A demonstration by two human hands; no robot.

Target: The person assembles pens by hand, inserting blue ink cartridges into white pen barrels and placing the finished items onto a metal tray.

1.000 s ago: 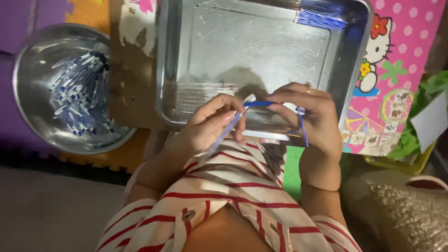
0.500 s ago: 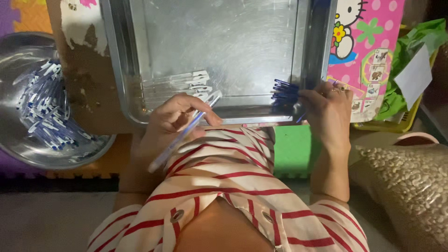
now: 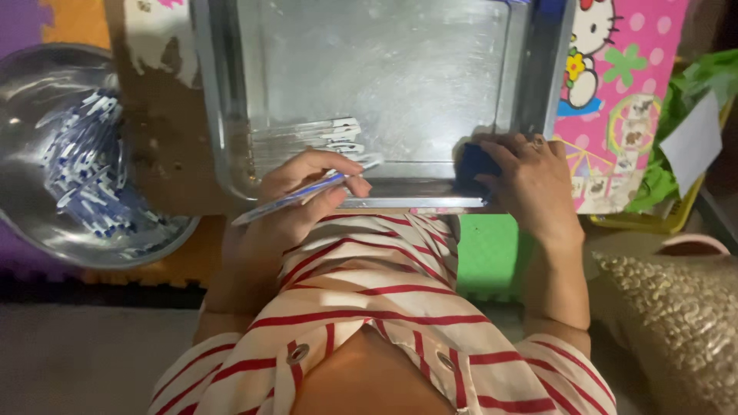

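- Left hand (image 3: 304,196) closed around one blue-and-white pen (image 3: 307,192), held slanting at the near edge of the metal tray (image 3: 530,77), tip end toward the tray floor.
- Right hand (image 3: 530,184) curled over a dark blue bundle (image 3: 473,163) at the near right corner of the tray, fingers (image 3: 507,154) pressed down on it; whether gripped or only covered, cannot tell.
- Hands well apart, one at each near side of the tray.
- A few clear barrels with white ends (image 3: 330,134) lying side by side in the near left part of the tray, just beyond the left hand.
- Round steel bowl (image 3: 31,84) at far left, on the coloured foam mat (image 3: 615,92), with a heap of blue-and-white pens (image 3: 84,169) inside.
- Progress, as a judgement: early to middling, with only a short row of pieces in the tray, most of the tray floor bare, and a large heap left in the bowl.
- Against the frame half a second back: same grip on the pen in the left hand; right hand now lower over the blue bundle, hiding most of it, where loose blue ends showed before.
- Against the frame a full second back: hands then together over a piece with a blue strand between them, now parted.
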